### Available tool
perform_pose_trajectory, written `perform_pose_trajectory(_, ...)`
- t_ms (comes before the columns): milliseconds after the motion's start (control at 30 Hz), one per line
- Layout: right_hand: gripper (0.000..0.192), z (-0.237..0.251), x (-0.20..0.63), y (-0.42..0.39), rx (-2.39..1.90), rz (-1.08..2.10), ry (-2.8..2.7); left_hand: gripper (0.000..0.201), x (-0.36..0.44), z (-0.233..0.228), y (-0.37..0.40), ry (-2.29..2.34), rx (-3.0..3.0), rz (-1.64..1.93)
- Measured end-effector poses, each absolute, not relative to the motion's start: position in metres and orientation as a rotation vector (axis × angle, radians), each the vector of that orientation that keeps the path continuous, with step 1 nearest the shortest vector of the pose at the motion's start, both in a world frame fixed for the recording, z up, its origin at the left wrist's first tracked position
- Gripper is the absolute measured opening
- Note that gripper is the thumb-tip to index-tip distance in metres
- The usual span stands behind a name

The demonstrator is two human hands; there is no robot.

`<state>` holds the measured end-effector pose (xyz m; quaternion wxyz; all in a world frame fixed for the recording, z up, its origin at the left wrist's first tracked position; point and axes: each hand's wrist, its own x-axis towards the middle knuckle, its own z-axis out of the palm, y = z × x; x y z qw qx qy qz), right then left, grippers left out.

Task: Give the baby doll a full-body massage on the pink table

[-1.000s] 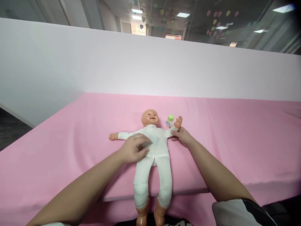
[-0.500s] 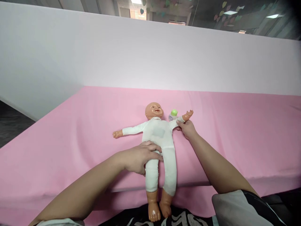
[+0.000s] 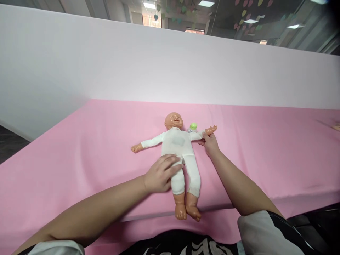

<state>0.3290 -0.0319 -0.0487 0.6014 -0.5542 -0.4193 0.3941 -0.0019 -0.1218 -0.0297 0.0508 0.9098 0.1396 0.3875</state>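
A baby doll (image 3: 176,141) in a white cloth body, with a bald plastic head, lies on its back on the pink-covered table. My left hand (image 3: 160,174) rests across its hip and upper thigh on the left, fingers curled over the leg and the thumb hidden. With my right hand (image 3: 210,143) I pinch the doll's outstretched sleeve close to its plastic hand. Just behind that arm stands a small bottle with a green cap (image 3: 193,126), its lower part covered by the sleeve.
The pink cover (image 3: 106,141) drapes over the table's front edge. A white partition (image 3: 170,67) rises at the back, below glass with heart-shaped stickers. Something skin-coloured (image 3: 336,126), too cut off to name, shows at the right edge.
The doll has moved away from me, and its feet now lie nearer the table's edge instead of over my lap. My left hand moved up with it; both hands stay on the doll.
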Motion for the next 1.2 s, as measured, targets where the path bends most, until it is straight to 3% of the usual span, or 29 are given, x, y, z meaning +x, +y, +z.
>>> perform_pose_trajectory(200,0.067,-0.045,0.333,-0.034,-1.398,0.602,-0.995,0.036,-0.002,-0.034,-0.131,0.253,2.876,1.096)
perform_pose_trajectory(467,0.054,-0.025,0.296,-0.063,-1.285,0.116,-1.486,0.069,-0.014,-0.020,-0.123,0.425,2.675,1.366)
perform_pose_trajectory(600,0.040,-0.032,0.284,-0.064,-1.166,-0.041,-1.937,0.067,-0.018,-0.024,-0.097,0.582,2.450,1.434)
perform_pose_trajectory(700,0.039,-0.035,0.284,-0.061,-1.136,-0.050,-2.093,0.076,-0.014,-0.024,-0.078,0.587,2.368,1.263)
perform_pose_trajectory(867,0.041,-0.035,0.285,-0.060,-1.113,-0.049,-2.131,0.048,0.000,-0.018,-0.070,0.694,2.273,1.109)
perform_pose_trajectory(1033,0.048,-0.032,0.286,-0.061,-1.156,0.060,-2.014,0.067,-0.004,-0.020,-0.080,0.585,2.429,1.215)
perform_pose_trajectory(1200,0.062,-0.029,0.307,-0.054,-1.210,0.347,-1.514,0.066,-0.003,-0.016,-0.115,0.306,2.592,1.353)
